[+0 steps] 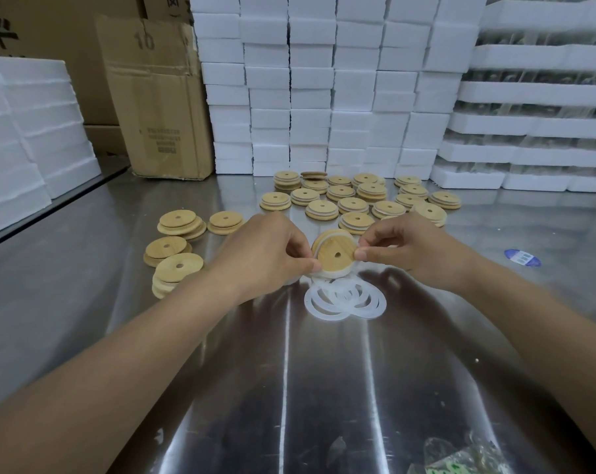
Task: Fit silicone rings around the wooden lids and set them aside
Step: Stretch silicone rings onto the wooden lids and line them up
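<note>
Head view: left hand [269, 248] and right hand [406, 248] pinch opposite edges of a tilted wooden lid [334, 253], silicone ring [319, 246] partly seated; loose rings [344, 299] just below.

Shiny steel bench [84, 302] out front, white foam blocks [310, 87] stacked high along its back. A battered cardboard box [160, 107] stands left of them, more foam slabs [26, 131] far left. Blue label [522, 257] lying flat on the right, crumpled plastic bag [460, 456] at the near edge.
</note>
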Demonstrator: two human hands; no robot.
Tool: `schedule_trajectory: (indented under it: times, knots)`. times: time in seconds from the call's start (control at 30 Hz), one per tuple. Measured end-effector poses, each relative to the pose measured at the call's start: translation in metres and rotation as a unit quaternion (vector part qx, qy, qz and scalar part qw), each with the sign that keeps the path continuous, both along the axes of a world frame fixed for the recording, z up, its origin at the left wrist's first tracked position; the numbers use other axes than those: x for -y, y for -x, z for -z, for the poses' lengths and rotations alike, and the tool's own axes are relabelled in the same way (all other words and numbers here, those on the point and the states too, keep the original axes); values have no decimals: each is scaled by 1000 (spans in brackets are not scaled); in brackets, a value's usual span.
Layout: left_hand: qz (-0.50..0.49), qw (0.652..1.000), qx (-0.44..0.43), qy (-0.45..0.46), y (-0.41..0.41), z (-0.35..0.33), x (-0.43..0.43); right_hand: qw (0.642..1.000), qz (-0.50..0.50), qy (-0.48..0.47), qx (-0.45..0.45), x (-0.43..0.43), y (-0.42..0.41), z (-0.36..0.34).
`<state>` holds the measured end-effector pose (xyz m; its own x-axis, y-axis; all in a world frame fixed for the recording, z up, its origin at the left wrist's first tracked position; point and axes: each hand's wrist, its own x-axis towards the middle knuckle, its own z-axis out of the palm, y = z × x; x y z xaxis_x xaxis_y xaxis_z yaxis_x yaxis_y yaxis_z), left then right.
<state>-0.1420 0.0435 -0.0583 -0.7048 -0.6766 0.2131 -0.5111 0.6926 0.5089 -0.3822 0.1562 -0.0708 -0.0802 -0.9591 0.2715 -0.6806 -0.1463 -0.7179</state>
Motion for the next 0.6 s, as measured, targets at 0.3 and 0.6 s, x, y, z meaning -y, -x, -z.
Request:
schedule_trajectory:
  times: [0.3, 0.6]
  knots:
    - [-15, 1000, -3, 0, 3, 7, -2, 999, 1, -39, 23, -4, -2, -4]
    - [-18, 1000, 5, 20, 4, 8, 2, 998, -3, -57, 9, -7, -6, -5]
